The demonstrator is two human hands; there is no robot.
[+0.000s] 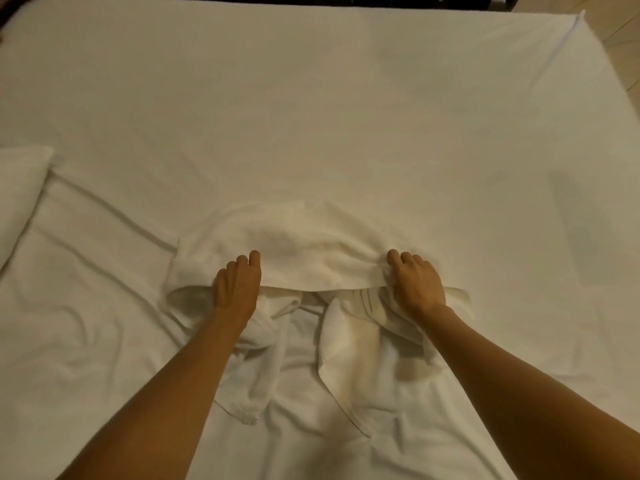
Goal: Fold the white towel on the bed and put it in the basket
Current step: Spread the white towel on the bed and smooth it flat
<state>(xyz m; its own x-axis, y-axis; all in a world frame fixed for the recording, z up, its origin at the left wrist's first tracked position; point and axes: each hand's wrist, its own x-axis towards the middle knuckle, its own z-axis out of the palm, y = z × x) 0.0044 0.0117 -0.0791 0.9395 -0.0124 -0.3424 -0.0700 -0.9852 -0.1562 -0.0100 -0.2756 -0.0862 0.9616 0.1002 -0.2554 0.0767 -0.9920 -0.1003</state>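
White towel [304, 244] bunched mid-bed [311, 98]; both hands, left [237, 285] & right [417, 282], gripping its near edge; sheet beyond open.

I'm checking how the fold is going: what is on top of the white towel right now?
Both hands: the left hand and right hand grip the white towel. Whatever their palms cover is hidden.

White terry-cloth towel [304, 251] lies rumpled on white-sheeted bed [311, 116], far part doubled over, two loose ends trailing toward camera.
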